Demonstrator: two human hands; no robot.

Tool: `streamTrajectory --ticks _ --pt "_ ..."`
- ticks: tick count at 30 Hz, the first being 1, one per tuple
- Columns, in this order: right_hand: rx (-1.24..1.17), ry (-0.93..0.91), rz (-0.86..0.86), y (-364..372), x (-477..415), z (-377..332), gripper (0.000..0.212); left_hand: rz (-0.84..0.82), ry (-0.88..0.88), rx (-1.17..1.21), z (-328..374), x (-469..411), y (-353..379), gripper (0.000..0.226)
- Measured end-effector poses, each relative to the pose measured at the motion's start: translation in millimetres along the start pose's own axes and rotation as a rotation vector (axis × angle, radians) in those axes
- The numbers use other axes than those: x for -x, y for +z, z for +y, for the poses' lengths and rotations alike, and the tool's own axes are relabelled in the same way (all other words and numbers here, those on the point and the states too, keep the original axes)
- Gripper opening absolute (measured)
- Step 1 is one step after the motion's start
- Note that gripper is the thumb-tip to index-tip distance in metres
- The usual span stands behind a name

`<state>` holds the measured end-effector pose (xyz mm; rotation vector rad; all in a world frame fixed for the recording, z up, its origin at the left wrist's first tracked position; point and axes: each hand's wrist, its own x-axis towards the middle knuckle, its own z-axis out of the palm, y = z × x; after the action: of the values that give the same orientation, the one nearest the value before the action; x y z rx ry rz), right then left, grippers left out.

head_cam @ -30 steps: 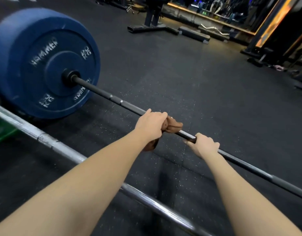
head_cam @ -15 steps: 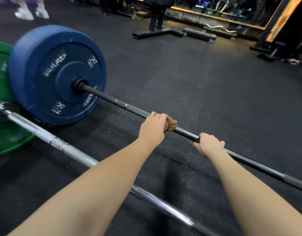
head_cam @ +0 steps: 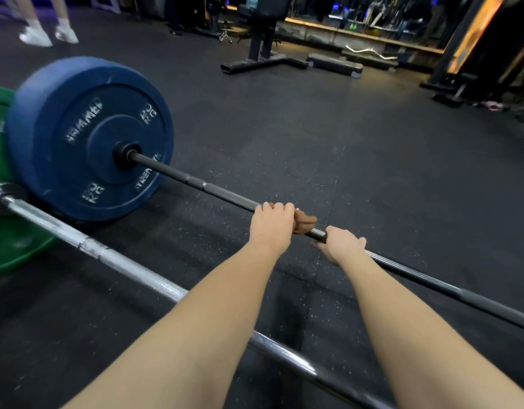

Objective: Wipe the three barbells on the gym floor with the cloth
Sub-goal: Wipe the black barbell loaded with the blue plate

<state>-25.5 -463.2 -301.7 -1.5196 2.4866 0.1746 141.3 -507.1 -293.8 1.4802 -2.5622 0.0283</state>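
Observation:
A black barbell (head_cam: 213, 190) lies across the floor with a blue plate (head_cam: 86, 137) on its left end. My left hand (head_cam: 271, 224) grips a brown cloth (head_cam: 305, 222) wrapped round the black bar near its middle. Just to the right, my right hand (head_cam: 340, 246) grips the bare bar, almost touching the cloth. Nearer to me a silver barbell (head_cam: 128, 265) runs parallel, with a green plate (head_cam: 10, 246) at its left end. A third barbell is not in view.
Black rubber floor (head_cam: 373, 172) stretches ahead. A bench base (head_cam: 263, 62) and a low step (head_cam: 334, 64) stand at the back, with a curl bar (head_cam: 370, 51) behind. A person's feet in white shoes (head_cam: 48, 35) are at the top left. Machines (head_cam: 476, 69) line the right.
My two hands have come closer together on the black bar, the cloth now nearly against my right hand. The view has tilted up, showing more of the blue and green plates.

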Motion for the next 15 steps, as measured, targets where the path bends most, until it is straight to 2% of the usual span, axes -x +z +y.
streamTrajectory --ticks 8,15 --pt "0.025 -0.028 0.05 7 -6 2 0.037 -0.036 -0.145 0.011 -58 -10 -10 0.032" --pt "0.069 -0.018 0.079 10 -11 3 0.027 -0.015 -0.026 -0.037 -65 -16 -6 0.028"
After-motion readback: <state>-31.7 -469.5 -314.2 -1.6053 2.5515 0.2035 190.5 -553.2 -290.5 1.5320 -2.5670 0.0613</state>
